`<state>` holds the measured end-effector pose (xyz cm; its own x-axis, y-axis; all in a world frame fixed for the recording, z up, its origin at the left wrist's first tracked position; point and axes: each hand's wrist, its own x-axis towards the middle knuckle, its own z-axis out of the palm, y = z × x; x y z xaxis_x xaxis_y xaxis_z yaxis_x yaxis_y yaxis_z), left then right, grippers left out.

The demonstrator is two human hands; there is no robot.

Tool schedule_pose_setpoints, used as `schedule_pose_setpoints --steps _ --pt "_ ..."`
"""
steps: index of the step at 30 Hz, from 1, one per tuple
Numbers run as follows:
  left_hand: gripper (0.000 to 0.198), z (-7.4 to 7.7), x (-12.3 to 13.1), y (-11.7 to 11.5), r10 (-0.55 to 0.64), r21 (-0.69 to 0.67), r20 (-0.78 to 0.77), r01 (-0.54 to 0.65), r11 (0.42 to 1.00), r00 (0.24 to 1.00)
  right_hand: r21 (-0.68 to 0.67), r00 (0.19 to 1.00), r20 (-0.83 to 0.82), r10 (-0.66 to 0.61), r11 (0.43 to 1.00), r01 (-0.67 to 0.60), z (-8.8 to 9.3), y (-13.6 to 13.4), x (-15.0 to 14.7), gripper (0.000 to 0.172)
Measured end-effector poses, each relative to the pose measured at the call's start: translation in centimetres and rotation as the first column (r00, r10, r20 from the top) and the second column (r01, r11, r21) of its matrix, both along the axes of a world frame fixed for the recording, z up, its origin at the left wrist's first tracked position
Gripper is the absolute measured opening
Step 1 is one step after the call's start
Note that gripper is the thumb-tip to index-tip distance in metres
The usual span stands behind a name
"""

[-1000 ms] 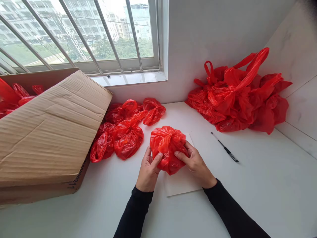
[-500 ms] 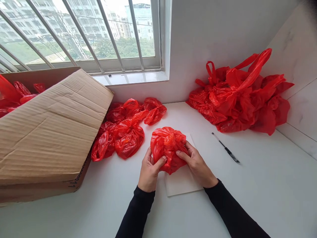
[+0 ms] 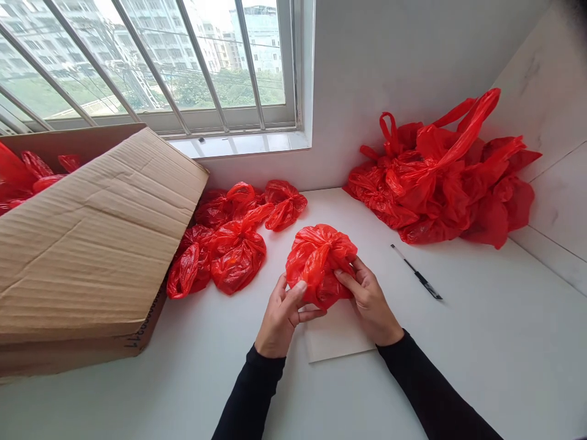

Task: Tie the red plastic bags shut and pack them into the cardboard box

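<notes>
- Red plastic bag [image 3: 321, 263], seen in the head view, was held between both hands over the worktop [image 3: 197, 379], above the far part of a pale sheet [image 3: 337, 339], its gathered top facing up.
- Left hand [image 3: 279, 315] reached up from the lower edge, forearm leaning right; its thumb pressed the bag's lower left front, and another finger stretched beneath it.
- Right hand [image 3: 370, 300] came in from the lower right, forearm angled left; its thumb lay across the bag's front, the other fingers wrapping the right side.
- Both hands' fingers were closed around the bag.
- Dark print [image 3: 145, 327] ran along the lower end of the cardboard box [image 3: 92, 238]; zero-like characters showed, but the slant left the full row unreadable.
- Black pen [image 3: 416, 272] lay right of the right hand.
</notes>
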<state>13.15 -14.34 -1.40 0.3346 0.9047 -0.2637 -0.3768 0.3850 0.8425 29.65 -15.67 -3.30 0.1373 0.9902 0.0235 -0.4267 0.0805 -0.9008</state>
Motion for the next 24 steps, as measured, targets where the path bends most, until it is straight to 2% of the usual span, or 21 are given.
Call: schedule_pose_setpoints --steps 4,7,14,19,22,24 --pt "0.050 -0.9 -0.2 0.4 0.007 0.057 -0.101 -0.001 0.998 0.995 -0.002 1.000 -0.011 -0.017 1.000 0.017 0.1 0.0 0.3 0.040" --pt "0.046 -1.6 -0.5 0.7 0.014 0.062 -0.108 -0.008 0.998 0.994 -0.011 1.000 -0.027 0.005 1.000 -0.005 0.4 -0.1 0.2 0.036" --pt "0.036 -1.0 -0.4 0.1 0.022 -0.003 0.081 -0.022 1.000 0.996 -0.036 0.997 0.002 0.079 0.996 -0.079 0.5 -0.3 0.2 0.038" --pt "0.034 -1.3 -0.2 0.4 0.160 -0.005 -0.038 -0.161 0.987 0.986 -0.003 0.987 0.018 0.158 0.987 -0.158 0.8 -0.4 -0.2 0.041" --pt "0.031 -1.5 -0.4 0.7 0.214 -0.021 -0.029 -0.215 0.976 0.976 0.006 0.984 0.016 0.180 0.984 -0.180 1.0 -0.5 -0.4 0.042" --pt "0.037 -1.2 -0.4 0.6 0.217 -0.035 -0.014 -0.217 0.975 0.976 0.015 0.984 0.011 0.177 0.984 -0.177 1.1 -0.5 -0.4 0.043"
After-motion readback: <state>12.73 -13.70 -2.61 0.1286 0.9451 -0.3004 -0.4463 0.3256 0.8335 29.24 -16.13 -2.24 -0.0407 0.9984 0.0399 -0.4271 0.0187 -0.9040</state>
